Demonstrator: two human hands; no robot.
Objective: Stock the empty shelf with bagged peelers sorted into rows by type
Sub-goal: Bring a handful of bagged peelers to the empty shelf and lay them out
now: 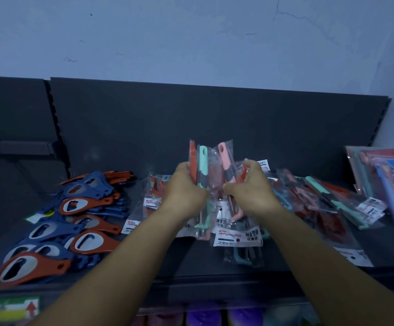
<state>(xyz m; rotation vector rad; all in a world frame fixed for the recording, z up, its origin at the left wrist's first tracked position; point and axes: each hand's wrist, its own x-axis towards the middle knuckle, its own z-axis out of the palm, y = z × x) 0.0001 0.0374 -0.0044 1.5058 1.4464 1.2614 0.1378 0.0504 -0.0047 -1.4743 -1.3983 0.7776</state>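
Both hands hold one upright bundle of bagged peelers (211,165) above the middle of the dark shelf (191,262); orange, mint and pink handles stick up out of clear bags. My left hand (185,187) grips the bundle's left side. My right hand (250,188) grips its right side. Under the hands more bagged peelers (238,238) lie flat with white labels toward me. To the right a fanned row of bagged peelers (327,201) with mint and orange handles lies on the shelf.
Blue and orange bottle openers (73,222) lie overlapped on the shelf's left part. Flat packets in pink and blue (388,182) lean at the far right. A dark back panel (191,125) rises behind. Purple items (203,318) show on the level below.
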